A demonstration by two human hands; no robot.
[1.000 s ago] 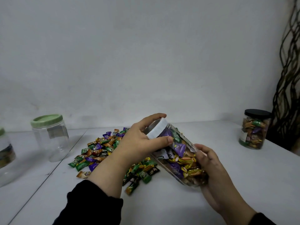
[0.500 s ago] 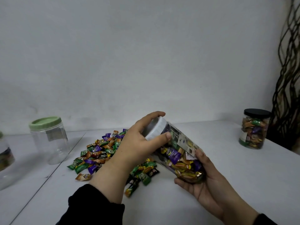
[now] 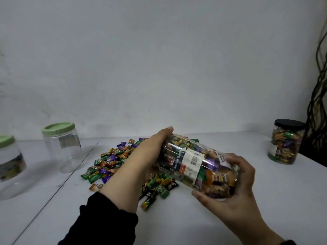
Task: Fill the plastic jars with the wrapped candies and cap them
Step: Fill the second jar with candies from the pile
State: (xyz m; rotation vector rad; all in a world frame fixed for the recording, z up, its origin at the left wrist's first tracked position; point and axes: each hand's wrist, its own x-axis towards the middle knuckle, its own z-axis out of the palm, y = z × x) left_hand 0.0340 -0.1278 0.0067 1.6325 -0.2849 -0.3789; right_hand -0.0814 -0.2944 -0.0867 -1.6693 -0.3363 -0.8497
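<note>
Head view, held jar: a clear plastic jar (image 3: 198, 165) packed with wrapped candies lies nearly on its side above the white surface (image 3: 265, 200), lid end toward the left, base toward the right.
Head view, left hand: the left hand (image 3: 150, 152) covers the lid end, its fingers (image 3: 166, 131) curled over the top of it; the lid itself is hidden.
Head view, right hand: the right hand (image 3: 237, 190) cups the base from below, fingers curled round the far side and the thumb against the near edge.
Head view, loose candies: a pile of wrapped candies (image 3: 113, 161) in green, purple, orange and brown lies on the surface beneath and left of the held jar.
Head view, filled jar: a jar with a black lid (image 3: 284, 144), full of candies, stands upright at the far right.
Head view, other jars: a clear jar with a green lid (image 3: 62, 147) stands upright at the left; a second green-lidded jar (image 3: 8, 165) is cut by the left edge.
Head view, sleeve: a black sleeve (image 3: 104, 221) covers the left forearm.
</note>
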